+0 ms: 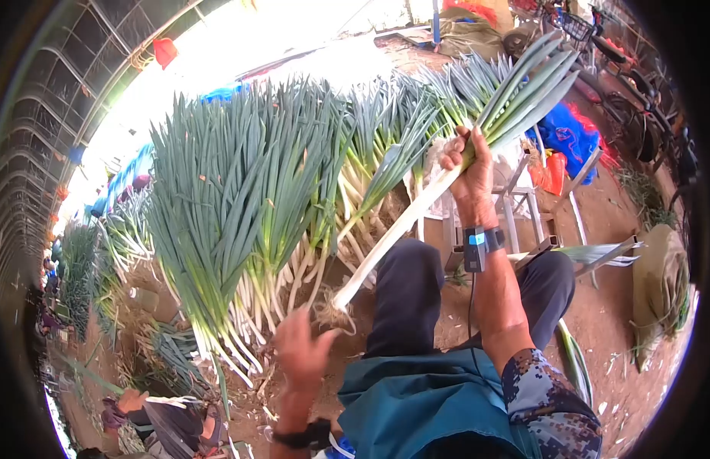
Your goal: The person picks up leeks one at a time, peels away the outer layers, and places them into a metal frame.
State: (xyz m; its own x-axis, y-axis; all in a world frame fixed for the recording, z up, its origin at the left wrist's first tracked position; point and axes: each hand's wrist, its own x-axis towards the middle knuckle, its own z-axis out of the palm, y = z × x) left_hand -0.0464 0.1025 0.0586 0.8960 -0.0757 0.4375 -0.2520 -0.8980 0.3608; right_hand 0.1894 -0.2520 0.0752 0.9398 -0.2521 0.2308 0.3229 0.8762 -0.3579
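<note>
My right hand (471,164) is wrapped round a long green onion (401,226) where its white stalk meets the green leaves. The onion slants across in front of me, leaves at the upper right and shaggy roots at the lower left. Just below the roots, my left hand (303,348) has its fingers spread and holds nothing; whether it brushes the root strands I cannot tell. Left of the held onion stands a thick heap of green onions (240,191), leaves up and white stalks down. More onions (385,115) lean behind it.
A metal frame stool (523,203) stands beyond my right knee, near an orange bag (552,173) and blue netting (565,138). A sack (657,291) lies at the right. Parked bikes (622,76) are at the upper right. Another person's hand (131,400) holds an onion at the lower left.
</note>
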